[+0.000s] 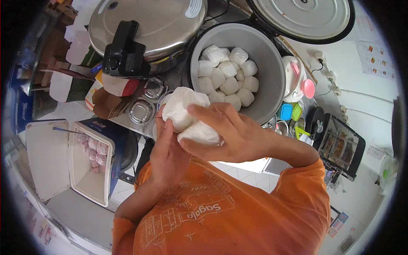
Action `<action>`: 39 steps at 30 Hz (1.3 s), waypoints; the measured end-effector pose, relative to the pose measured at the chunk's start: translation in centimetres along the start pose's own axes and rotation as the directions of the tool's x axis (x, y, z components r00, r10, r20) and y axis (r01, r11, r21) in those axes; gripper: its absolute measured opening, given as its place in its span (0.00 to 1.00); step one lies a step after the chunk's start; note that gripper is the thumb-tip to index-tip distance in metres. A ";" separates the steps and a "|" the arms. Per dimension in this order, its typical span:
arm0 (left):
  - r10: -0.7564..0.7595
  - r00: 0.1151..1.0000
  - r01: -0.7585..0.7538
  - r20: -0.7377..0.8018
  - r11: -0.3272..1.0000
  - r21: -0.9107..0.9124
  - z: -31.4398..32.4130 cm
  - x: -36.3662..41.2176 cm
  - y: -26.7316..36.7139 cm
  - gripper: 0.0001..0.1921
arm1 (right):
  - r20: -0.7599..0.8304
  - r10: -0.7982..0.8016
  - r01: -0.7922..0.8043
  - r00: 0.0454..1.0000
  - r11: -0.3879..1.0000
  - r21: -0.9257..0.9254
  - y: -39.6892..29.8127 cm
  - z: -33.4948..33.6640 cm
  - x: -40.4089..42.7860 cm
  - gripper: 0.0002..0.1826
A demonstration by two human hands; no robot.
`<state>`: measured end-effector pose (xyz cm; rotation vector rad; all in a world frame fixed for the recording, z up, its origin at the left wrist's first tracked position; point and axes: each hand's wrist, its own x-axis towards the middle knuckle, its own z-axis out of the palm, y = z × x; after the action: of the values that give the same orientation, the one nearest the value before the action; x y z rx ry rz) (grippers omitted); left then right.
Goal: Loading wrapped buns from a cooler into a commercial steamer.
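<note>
Two rounded white bundles, apparently paper-wrapped, are between my hands in front of my chest. My left hand supports them from the left and below, its thumb against the upper bundle. From the right, my right hand has its index finger on the upper bundle and its thumb along the lower bundle. Just beyond my hands, a deep grey cooker pot stands open, with several similar white bundles piled towards its left side. The undersides of the held bundles are hidden.
A large lidded steel cooker with a black handle stands left of the pot, whose raised lid is behind. Foil cups and folded brown cartons sit nearer. Lower left, an open cooler box holds several patterned wrapped packets.
</note>
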<state>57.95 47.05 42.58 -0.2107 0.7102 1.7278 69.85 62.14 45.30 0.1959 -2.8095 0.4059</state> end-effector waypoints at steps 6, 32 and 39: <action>-0.019 0.999 0.024 0.044 0.992 -0.121 -2.7 1.0 1.2 0.30 | -0.115 0.561 -0.279 0.820 0.566 0.776 5.9 1.2 -2.2 0.36; 0.266 0.914 -0.277 -0.307 0.961 0.008 -12.3 -7.3 4.6 0.26 | 0.143 0.933 -0.762 0.331 0.175 0.624 26.3 15.6 -6.0 0.39; 0.277 0.904 -0.297 -0.325 0.955 -0.013 -12.0 -7.6 4.2 0.25 | -0.380 0.690 -0.702 0.616 0.700 0.134 24.8 18.2 -6.7 0.29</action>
<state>53.57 33.58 38.26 -0.4570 0.9637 2.0247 66.99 80.92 20.26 -0.9335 -2.3490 0.4939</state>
